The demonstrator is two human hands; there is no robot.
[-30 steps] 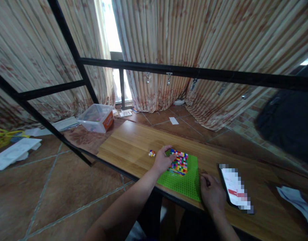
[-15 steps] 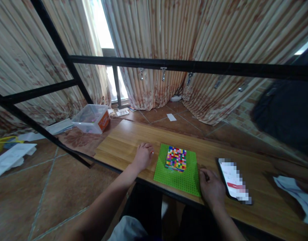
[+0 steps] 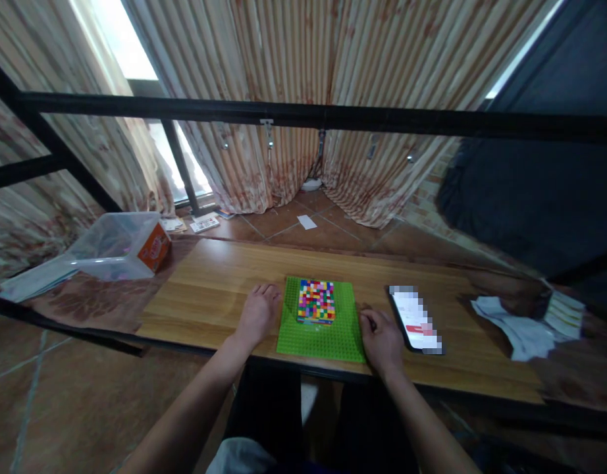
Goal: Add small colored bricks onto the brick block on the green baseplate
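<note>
A green studded baseplate lies on the wooden table near its front edge. On its upper middle sits a low square stack of multicoloured toy bricks. My left hand rests palm down on the wood just left of the plate, fingers bent and close together; anything under them is hidden. At the plate's right edge, my right hand lies with its fingers curled in and the thumb against them, and no object shows in it. Both hands are apart from the bricks.
Right of my right hand lies a phone with its screen lit. Farther right are crumpled white papers. A clear plastic box with an orange label stands beyond the table's left end. A black metal bar crosses ahead, before the curtains.
The view has turned to the right, so the table and everything on it appear farther left. Both hands keep about the same places beside the baseplate. More of the papers shows at right.
</note>
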